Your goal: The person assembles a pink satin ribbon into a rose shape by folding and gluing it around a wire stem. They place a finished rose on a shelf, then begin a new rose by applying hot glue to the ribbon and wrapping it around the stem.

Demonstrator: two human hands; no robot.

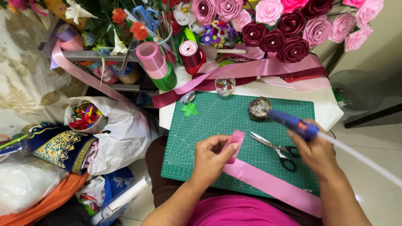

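Observation:
My left hand pinches a folded piece of pink ribbon over the green cutting mat. The ribbon's long tail runs down to the right across the mat's near edge. My right hand grips a blue glue gun with a white glue stick sticking out behind; its nozzle points left toward a small round tin. Black-handled scissors lie shut on the mat between my hands.
Ribbon spools, a red spool, a small cup of beads and a green felt leaf sit beyond the mat. Pink and maroon ribbon roses fill the back. Bags crowd the floor at left.

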